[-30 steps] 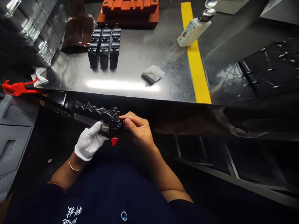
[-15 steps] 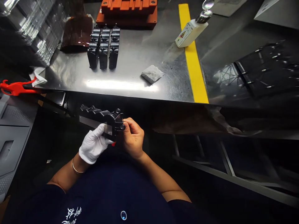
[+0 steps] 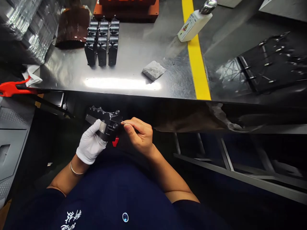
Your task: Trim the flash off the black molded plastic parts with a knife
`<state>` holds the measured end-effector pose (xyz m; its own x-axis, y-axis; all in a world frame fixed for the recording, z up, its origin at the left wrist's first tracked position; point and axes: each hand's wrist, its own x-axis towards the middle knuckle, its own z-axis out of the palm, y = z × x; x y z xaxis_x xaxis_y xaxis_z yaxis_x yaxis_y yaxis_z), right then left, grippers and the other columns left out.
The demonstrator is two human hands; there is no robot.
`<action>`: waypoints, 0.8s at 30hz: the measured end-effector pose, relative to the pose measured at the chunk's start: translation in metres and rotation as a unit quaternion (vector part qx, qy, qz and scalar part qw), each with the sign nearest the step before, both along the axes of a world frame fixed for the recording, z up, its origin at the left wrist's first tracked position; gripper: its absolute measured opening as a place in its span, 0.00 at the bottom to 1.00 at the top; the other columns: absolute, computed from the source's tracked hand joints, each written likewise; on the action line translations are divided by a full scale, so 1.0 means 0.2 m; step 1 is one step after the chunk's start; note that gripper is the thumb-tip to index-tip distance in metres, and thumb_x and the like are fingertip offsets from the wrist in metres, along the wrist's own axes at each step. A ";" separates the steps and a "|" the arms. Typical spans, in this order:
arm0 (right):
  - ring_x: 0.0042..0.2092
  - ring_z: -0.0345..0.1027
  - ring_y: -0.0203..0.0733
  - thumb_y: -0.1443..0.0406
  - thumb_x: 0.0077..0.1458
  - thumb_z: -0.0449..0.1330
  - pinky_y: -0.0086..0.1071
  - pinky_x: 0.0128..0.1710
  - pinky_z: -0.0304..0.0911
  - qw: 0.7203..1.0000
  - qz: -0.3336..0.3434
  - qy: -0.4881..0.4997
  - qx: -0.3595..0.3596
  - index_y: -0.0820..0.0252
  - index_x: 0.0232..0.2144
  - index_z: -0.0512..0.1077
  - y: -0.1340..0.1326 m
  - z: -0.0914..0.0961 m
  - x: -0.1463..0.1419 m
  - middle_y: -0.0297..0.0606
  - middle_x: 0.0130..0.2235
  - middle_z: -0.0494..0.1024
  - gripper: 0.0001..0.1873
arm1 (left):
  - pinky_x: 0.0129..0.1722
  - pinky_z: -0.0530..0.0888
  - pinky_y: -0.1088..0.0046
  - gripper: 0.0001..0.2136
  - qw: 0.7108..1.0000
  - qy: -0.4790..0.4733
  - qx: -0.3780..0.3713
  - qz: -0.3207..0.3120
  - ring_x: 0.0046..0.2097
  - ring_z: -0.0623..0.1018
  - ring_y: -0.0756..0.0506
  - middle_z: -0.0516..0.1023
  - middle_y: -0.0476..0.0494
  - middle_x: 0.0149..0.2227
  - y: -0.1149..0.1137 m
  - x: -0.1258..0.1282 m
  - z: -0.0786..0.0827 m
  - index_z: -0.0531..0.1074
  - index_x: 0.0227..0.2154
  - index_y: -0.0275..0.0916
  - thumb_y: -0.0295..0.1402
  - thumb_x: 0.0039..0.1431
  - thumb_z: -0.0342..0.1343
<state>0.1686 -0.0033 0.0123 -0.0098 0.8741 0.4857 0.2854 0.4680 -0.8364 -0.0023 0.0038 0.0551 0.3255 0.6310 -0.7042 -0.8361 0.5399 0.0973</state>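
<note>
Gloved left hand [image 3: 91,146] grips black plastic part [image 3: 106,122]; right hand [image 3: 141,135] pinches thin pin [image 3: 124,123]. Brace your wrists; aim squarely.

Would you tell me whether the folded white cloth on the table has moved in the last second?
No. The white cloth keeps its place between the yellow stripe and the black parts; only the view shifted.

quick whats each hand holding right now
left hand: closed, gloved, holding the black part
right hand: closed, fingers pinching a thin metal piece at the end of the black part
</note>
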 end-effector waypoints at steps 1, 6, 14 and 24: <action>0.25 0.66 0.34 0.64 0.61 0.56 0.29 0.25 0.61 1.000 -0.001 -0.010 0.001 0.59 0.30 0.77 0.00 0.00 0.00 0.34 0.24 0.74 0.10 | 0.35 0.77 0.85 0.22 1.000 0.006 -0.003 0.000 0.31 0.82 0.54 0.79 0.51 0.22 0.00 0.00 0.00 0.74 0.28 0.36 0.27 0.70 0.35; 0.25 0.66 0.34 0.64 0.60 0.57 0.30 0.25 0.61 1.000 0.005 -0.030 -0.007 0.58 0.31 0.78 0.01 0.01 0.02 0.35 0.25 0.77 0.10 | 0.35 0.78 0.85 0.21 1.000 0.032 0.000 0.000 0.32 0.82 0.54 0.81 0.49 0.26 0.01 0.02 0.03 0.76 0.36 0.36 0.25 0.69 0.35; 0.24 0.66 0.35 0.62 0.59 0.57 0.32 0.24 0.62 0.999 0.016 -0.042 -0.012 0.57 0.31 0.79 0.03 0.01 0.04 0.36 0.27 0.79 0.11 | 0.40 0.78 0.81 0.20 0.996 0.077 0.010 -0.031 0.36 0.82 0.52 0.83 0.46 0.33 0.01 0.03 0.03 0.71 0.53 0.36 0.25 0.69 0.37; 0.24 0.66 0.35 0.63 0.60 0.57 0.31 0.24 0.61 0.999 0.026 -0.033 -0.006 0.58 0.30 0.78 0.02 0.02 0.03 0.36 0.26 0.79 0.11 | 0.41 0.78 0.80 0.20 0.996 0.085 0.025 -0.026 0.35 0.82 0.52 0.83 0.46 0.32 -0.01 0.03 0.03 0.73 0.50 0.34 0.23 0.68 0.36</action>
<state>0.1754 0.0006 0.0171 -0.0868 0.8773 0.4720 0.3164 0.4736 -0.8220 0.0039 0.0020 0.0612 0.2378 0.6516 -0.7203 -0.7760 0.5735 0.2626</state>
